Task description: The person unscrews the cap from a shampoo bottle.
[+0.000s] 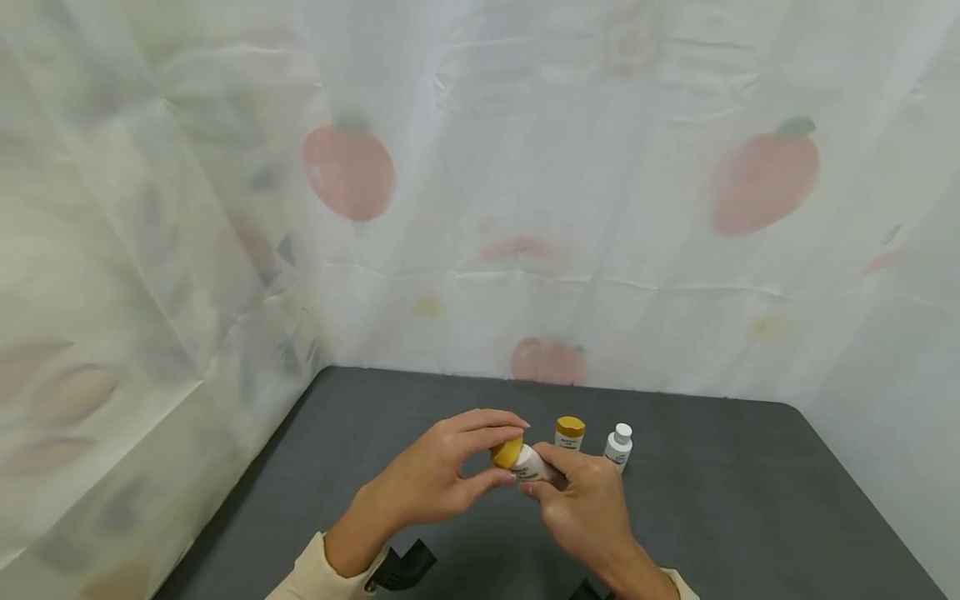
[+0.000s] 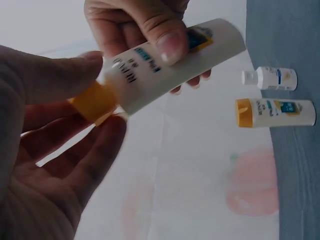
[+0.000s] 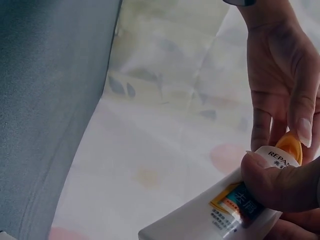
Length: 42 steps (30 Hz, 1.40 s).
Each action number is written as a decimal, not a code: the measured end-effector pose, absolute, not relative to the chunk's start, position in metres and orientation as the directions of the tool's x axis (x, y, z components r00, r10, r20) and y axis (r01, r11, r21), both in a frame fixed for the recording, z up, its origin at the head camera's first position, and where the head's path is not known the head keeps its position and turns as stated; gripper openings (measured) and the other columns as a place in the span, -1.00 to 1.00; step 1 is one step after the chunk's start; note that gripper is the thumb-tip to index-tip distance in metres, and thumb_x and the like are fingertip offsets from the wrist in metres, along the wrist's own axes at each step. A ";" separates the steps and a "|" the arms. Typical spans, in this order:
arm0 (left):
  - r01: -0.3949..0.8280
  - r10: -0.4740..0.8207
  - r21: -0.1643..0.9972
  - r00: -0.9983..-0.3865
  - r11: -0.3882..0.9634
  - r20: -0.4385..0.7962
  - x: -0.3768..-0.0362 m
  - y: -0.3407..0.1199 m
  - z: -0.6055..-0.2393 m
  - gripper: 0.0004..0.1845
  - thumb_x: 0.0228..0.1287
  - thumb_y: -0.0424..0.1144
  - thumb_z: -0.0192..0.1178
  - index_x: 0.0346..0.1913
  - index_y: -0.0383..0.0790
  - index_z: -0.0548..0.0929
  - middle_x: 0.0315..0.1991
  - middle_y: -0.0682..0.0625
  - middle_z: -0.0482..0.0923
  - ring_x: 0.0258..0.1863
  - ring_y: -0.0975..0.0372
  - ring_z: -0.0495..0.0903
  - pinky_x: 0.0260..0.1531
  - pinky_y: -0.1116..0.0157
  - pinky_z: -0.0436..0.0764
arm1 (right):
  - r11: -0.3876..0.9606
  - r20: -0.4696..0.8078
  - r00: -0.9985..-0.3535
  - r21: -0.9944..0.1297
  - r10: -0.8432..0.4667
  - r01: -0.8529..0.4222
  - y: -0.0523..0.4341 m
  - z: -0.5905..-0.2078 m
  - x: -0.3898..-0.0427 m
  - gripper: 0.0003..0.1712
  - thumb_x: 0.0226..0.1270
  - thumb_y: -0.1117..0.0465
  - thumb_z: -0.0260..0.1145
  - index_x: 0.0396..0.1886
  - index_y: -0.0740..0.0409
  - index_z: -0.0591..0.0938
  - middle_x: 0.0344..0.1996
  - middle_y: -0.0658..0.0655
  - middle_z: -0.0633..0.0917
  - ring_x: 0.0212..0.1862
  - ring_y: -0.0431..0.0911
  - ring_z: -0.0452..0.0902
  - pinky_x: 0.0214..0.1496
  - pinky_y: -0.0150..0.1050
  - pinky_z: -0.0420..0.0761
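In the head view a white shampoo bottle (image 1: 531,465) with a yellow cap (image 1: 507,452) is held tilted above the table, its cap end to the left. My left hand (image 1: 442,471) pinches that cap between thumb and fingers. My right hand (image 1: 592,504) grips the bottle's body, with the thumb across the printed front label (image 3: 245,200) in the right wrist view. Behind the right hand stand a second yellow-capped bottle (image 1: 570,432) and a smaller white bottle (image 1: 618,446) with a white cap. Both stand upright, side by side.
The dark grey table (image 1: 420,396) extends around the hands. A pale curtain (image 1: 525,167) with fruit prints hangs along its back edge, and more of it drapes down the left side. Black straps (image 1: 405,567) sit at the wrists.
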State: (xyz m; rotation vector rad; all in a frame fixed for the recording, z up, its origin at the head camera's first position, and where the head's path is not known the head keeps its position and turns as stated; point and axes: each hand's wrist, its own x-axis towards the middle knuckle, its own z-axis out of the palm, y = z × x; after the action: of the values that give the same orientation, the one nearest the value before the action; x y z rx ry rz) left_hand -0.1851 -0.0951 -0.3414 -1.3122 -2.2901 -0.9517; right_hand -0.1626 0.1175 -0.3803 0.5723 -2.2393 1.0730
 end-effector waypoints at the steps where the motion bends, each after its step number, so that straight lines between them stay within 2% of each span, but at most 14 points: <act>1: 0.844 0.638 0.403 -0.533 0.354 0.555 -0.185 -0.096 -0.340 -0.55 0.34 -0.25 0.43 0.27 -0.21 0.67 0.29 0.00 0.63 0.15 0.22 0.69 0.02 0.37 0.70 | 0.583 0.661 -0.740 -0.554 -0.126 -0.594 0.117 -0.381 -0.162 -0.56 -0.26 0.43 0.71 -0.29 0.01 0.82 -0.46 -0.06 0.83 -0.48 -0.42 0.66 -0.42 -0.45 0.63; 4: 0.840 0.638 0.407 -0.538 0.358 0.551 -0.186 -0.097 -0.338 -0.60 0.35 -0.20 0.42 0.21 -0.21 0.71 0.22 0.00 0.67 0.08 0.25 0.71 -0.02 0.39 0.71 | 0.583 0.661 -0.739 -0.554 -0.126 -0.595 0.117 -0.381 -0.162 -0.55 -0.26 0.42 0.72 -0.31 -0.02 0.81 -0.48 -0.09 0.81 -0.50 -0.43 0.63 -0.43 -0.46 0.61; 11: 0.842 0.534 0.420 -0.539 0.338 0.652 -0.191 -0.092 -0.340 -0.64 0.19 -0.19 0.53 0.04 -0.18 0.78 0.03 -0.02 0.76 -0.05 0.26 0.76 -0.03 0.37 0.74 | 0.576 0.658 -0.744 -0.564 -0.120 -0.592 0.115 -0.380 -0.162 -0.58 -0.22 0.39 0.72 -0.34 -0.08 0.79 -0.51 -0.13 0.79 -0.50 -0.43 0.62 -0.45 -0.46 0.59; 15: 0.884 0.493 0.364 -0.465 0.292 0.735 -0.193 -0.086 -0.342 -0.68 0.17 -0.29 0.54 0.00 -0.18 0.77 -0.03 -0.05 0.78 -0.12 0.25 0.77 -0.07 0.39 0.74 | 0.576 0.658 -0.743 -0.563 -0.122 -0.593 0.115 -0.379 -0.162 -0.61 -0.18 0.35 0.72 -0.35 -0.09 0.78 -0.50 -0.12 0.79 -0.49 -0.40 0.66 -0.44 -0.46 0.61; 19: 0.920 0.463 0.293 -0.386 0.261 0.798 -0.194 -0.083 -0.343 -0.73 0.17 -0.39 0.51 -0.06 -0.19 0.78 -0.11 -0.06 0.79 -0.23 0.26 0.77 -0.18 0.45 0.73 | 0.580 0.677 -0.724 -0.539 -0.132 -0.610 0.115 -0.380 -0.163 -0.57 -0.23 0.37 0.73 -0.33 -0.09 0.80 -0.48 -0.08 0.81 -0.48 -0.41 0.67 -0.42 -0.46 0.62; 25: 0.933 0.476 0.247 -0.348 0.263 0.807 -0.193 -0.081 -0.341 -0.80 0.18 -0.40 0.50 -0.13 -0.20 0.78 -0.12 -0.05 0.77 -0.27 0.29 0.75 -0.24 0.53 0.68 | 0.589 0.690 -0.710 -0.518 -0.141 -0.620 0.115 -0.379 -0.163 -0.58 -0.25 0.36 0.73 -0.32 -0.06 0.80 -0.49 -0.06 0.81 -0.49 -0.41 0.66 -0.41 -0.45 0.63; 29: 0.911 0.514 0.265 -0.398 0.315 0.760 -0.190 -0.086 -0.340 -0.79 0.24 -0.33 0.48 -0.06 -0.21 0.80 0.00 -0.05 0.76 -0.20 0.29 0.75 -0.23 0.56 0.65 | 0.591 0.662 -0.736 -0.541 -0.140 -0.599 0.116 -0.378 -0.161 -0.60 -0.22 0.36 0.72 -0.31 -0.02 0.81 -0.48 -0.06 0.82 -0.47 -0.38 0.69 -0.39 -0.44 0.65; 33: 0.876 0.558 0.326 -0.478 0.354 0.678 -0.186 -0.093 -0.339 -0.56 0.25 -0.26 0.50 0.19 -0.21 0.72 0.20 -0.07 0.70 -0.11 0.30 0.75 -0.12 0.51 0.68 | 0.594 0.658 -0.741 -0.543 -0.138 -0.593 0.117 -0.377 -0.161 -0.59 -0.23 0.40 0.72 -0.29 0.04 0.83 -0.45 -0.03 0.83 -0.46 -0.36 0.70 -0.39 -0.44 0.66; 36: 0.870 0.592 0.346 -0.492 0.350 0.638 -0.186 -0.096 -0.339 -0.43 0.23 -0.24 0.51 0.31 -0.22 0.64 0.29 -0.10 0.64 -0.07 0.30 0.76 -0.04 0.42 0.73 | 0.601 0.664 -0.736 -0.535 -0.136 -0.594 0.118 -0.377 -0.161 -0.58 -0.24 0.40 0.72 -0.29 0.05 0.83 -0.44 -0.04 0.84 -0.45 -0.35 0.70 -0.38 -0.43 0.66; 39: 0.868 0.604 0.356 -0.497 0.346 0.623 -0.186 -0.097 -0.339 -0.41 0.23 -0.23 0.51 0.32 -0.22 0.62 0.30 -0.11 0.63 -0.05 0.30 0.76 -0.02 0.40 0.73 | 0.601 0.664 -0.736 -0.536 -0.134 -0.593 0.118 -0.377 -0.161 -0.59 -0.22 0.38 0.72 -0.28 0.02 0.82 -0.42 -0.06 0.84 -0.43 -0.35 0.70 -0.37 -0.43 0.66; 42: 0.861 0.590 0.373 -0.509 0.346 0.627 -0.186 -0.096 -0.340 -0.49 0.23 -0.21 0.51 0.24 -0.19 0.68 0.25 -0.06 0.66 -0.04 0.29 0.76 -0.04 0.43 0.72 | 0.589 0.655 -0.745 -0.554 -0.128 -0.589 0.119 -0.377 -0.160 -0.58 -0.20 0.38 0.72 -0.28 -0.01 0.82 -0.42 -0.07 0.84 -0.44 -0.36 0.69 -0.38 -0.42 0.65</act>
State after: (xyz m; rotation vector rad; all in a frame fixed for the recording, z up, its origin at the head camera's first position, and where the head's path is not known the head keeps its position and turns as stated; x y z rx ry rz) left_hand -0.1862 -0.0965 -0.3396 -1.2751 -2.2325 -0.9696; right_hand -0.1603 0.1188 -0.3772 0.5675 -2.2535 1.0705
